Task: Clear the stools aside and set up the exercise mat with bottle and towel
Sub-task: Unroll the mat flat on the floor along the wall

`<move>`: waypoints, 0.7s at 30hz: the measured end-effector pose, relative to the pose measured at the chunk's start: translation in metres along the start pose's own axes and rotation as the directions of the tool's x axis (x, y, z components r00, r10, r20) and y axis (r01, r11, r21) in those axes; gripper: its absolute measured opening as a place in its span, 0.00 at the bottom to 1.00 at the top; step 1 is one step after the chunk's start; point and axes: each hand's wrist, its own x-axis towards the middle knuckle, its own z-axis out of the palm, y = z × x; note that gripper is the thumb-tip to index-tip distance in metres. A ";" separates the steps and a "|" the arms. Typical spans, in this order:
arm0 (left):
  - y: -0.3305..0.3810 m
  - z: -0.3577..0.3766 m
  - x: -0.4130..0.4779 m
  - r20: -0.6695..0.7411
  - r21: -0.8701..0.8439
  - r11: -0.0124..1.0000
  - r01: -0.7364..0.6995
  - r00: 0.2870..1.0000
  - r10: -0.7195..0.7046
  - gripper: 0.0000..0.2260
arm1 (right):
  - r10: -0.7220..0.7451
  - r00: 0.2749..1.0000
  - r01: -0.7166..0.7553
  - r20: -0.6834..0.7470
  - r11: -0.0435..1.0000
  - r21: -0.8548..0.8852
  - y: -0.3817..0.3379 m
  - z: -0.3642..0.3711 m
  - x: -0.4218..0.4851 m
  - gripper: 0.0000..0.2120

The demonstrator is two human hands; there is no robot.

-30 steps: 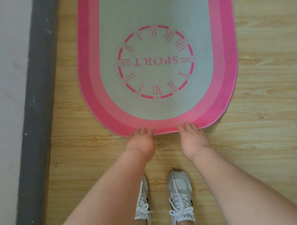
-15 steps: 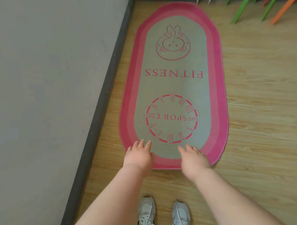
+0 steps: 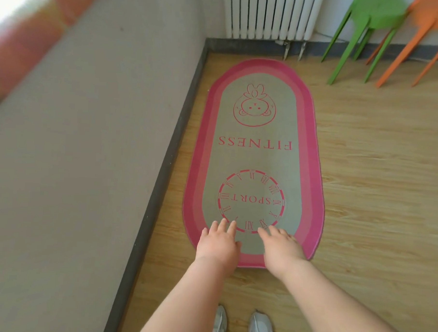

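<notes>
The oval exercise mat (image 3: 257,132), grey with a pink border and the words FITNESS and SPORT, lies flat on the wooden floor beside the left wall. My left hand (image 3: 218,242) hovers over its near end with fingers spread and holds nothing. My right hand (image 3: 282,247) is next to it, also open above the near rim. A green stool (image 3: 369,29) and an orange stool (image 3: 424,34) stand at the far right by the wall. No bottle or towel is in view.
A grey wall with a dark skirting board (image 3: 162,178) runs along the mat's left side. A white radiator (image 3: 269,15) hangs on the far wall. Wooden floor (image 3: 382,198) stretches to the right. My two white shoes (image 3: 241,327) stand just behind the mat.
My head has risen, so the whole mat, the radiator and the stools have come into view. Both hands have left the mat's near edge and lifted with fingers spread.
</notes>
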 end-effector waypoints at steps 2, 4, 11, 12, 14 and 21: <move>0.006 -0.009 -0.013 -0.005 0.010 1.000 -0.009 1.000 0.009 0.26 | -0.012 1.000 0.012 -0.002 1.000 -0.015 -0.001 -0.009 -0.014 0.32; 0.013 -0.017 -0.033 0.002 0.020 1.000 -0.015 1.000 0.015 0.26 | -0.017 1.000 0.017 0.003 1.000 -0.025 -0.001 -0.019 -0.034 0.31; 0.032 -0.038 -0.083 0.006 0.033 0.999 -0.037 0.999 0.037 0.26 | -0.011 0.999 0.010 -0.045 1.000 -0.022 0.008 -0.056 -0.085 0.30; 0.036 -0.040 -0.089 0.005 0.043 0.998 -0.046 0.999 0.046 0.26 | -0.001 0.999 0.001 -0.051 1.000 -0.019 0.010 -0.060 -0.093 0.30; 0.040 -0.042 -0.099 0.014 0.061 0.996 -0.061 0.998 0.060 0.26 | 0.017 0.998 -0.018 -0.062 1.000 -0.009 0.013 -0.067 -0.105 0.29; 0.048 -0.045 -0.113 0.004 0.151 0.970 -0.192 0.981 0.194 0.25 | 0.173 0.984 -0.170 -0.036 0.983 0.075 0.024 -0.066 -0.151 0.30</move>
